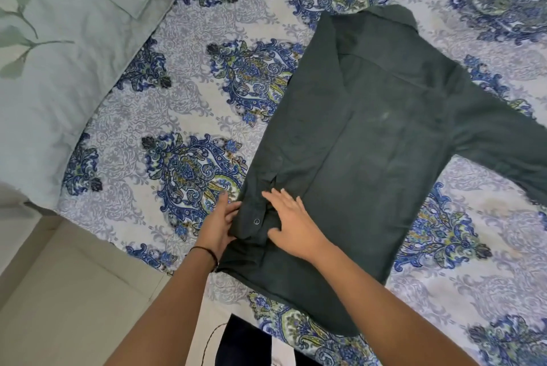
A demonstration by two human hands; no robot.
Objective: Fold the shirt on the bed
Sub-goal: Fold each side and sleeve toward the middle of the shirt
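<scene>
The dark green shirt (364, 158) lay flat, back side up, on the bed (192, 93) with the patterned blue sheet, its collar far from the person. One sleeve was already folded over the body, and its cuff (251, 223) with a button lay at the near left edge. The left hand (217, 223) gripped this cuff from the side, fingers curled on the cloth. The right hand (293, 223) rested open and flat on the shirt, just beside the cuff, holding nothing. The other sleeve stretched out to the right. A pale pillow (53, 63) lay at the left.

Pale leaf-print pillow (59, 75) at upper left; beige floor (74, 291), perhaps tiled, beside it
</scene>
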